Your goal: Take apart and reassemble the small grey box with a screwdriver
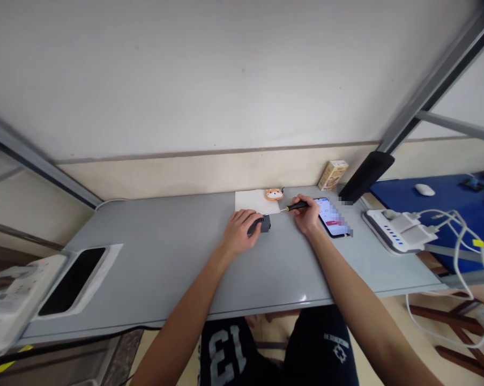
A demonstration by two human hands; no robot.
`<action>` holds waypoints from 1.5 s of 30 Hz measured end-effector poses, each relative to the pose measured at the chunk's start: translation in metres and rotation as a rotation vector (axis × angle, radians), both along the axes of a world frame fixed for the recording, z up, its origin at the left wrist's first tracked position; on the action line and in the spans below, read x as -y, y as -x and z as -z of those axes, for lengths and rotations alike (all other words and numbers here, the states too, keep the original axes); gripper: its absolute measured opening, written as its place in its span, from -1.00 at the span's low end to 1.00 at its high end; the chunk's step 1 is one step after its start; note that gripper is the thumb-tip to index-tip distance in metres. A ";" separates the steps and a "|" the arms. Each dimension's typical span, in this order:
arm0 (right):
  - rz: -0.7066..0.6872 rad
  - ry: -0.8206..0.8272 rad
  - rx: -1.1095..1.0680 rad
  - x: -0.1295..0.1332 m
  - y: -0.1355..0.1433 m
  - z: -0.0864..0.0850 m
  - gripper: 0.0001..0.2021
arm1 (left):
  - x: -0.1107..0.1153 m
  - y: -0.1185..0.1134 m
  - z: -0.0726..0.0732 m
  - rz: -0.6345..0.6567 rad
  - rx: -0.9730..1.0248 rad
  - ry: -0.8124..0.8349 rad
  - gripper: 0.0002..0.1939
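My left hand (240, 232) is closed over a dark grey ribbed block (265, 223) on the grey desk, and covers much of it. The block's exact kind I cannot make out. In my right hand (306, 215) is a screwdriver (297, 206) with a black and yellow handle. Its thin metal shaft points left, the tip at the block's upper edge; whether it touches is too small to tell. Behind the block lies a white sheet of paper (250, 200), with an orange animal-faced case (274, 194) at its right end. A lit phone (330, 215) rests just right of my right hand.
A small carton (332, 175) and a tall black object (367, 177) stand at the back right. A white power strip (390, 231) with plugs and cables sits at the right edge. A dark phone (73, 281) lies left beside another white strip (24, 295). The wall borders the desk's back.
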State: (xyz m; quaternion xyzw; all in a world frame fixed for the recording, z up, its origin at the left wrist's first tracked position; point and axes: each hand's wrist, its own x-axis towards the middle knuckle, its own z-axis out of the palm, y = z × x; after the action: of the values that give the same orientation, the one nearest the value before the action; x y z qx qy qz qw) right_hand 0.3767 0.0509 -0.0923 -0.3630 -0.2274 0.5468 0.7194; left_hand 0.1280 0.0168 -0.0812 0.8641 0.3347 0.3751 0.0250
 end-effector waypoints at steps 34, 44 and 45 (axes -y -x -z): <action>0.063 0.097 -0.008 -0.003 0.004 0.007 -0.83 | 0.004 0.001 -0.004 0.006 -0.120 0.020 -0.66; 0.069 0.068 0.004 0.022 0.004 0.007 -0.68 | -0.005 0.034 -0.006 0.047 0.266 0.517 -0.85; 0.078 0.067 0.011 0.030 0.005 0.008 -0.65 | -0.006 0.038 -0.005 0.065 0.273 0.572 -0.82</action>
State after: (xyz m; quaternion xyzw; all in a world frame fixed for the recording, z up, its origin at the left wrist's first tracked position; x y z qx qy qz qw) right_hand 0.3713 0.0211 -0.1002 -0.3986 -0.1987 0.5235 0.7264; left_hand 0.0900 0.0233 -0.0758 0.7740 0.3924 0.3771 0.3236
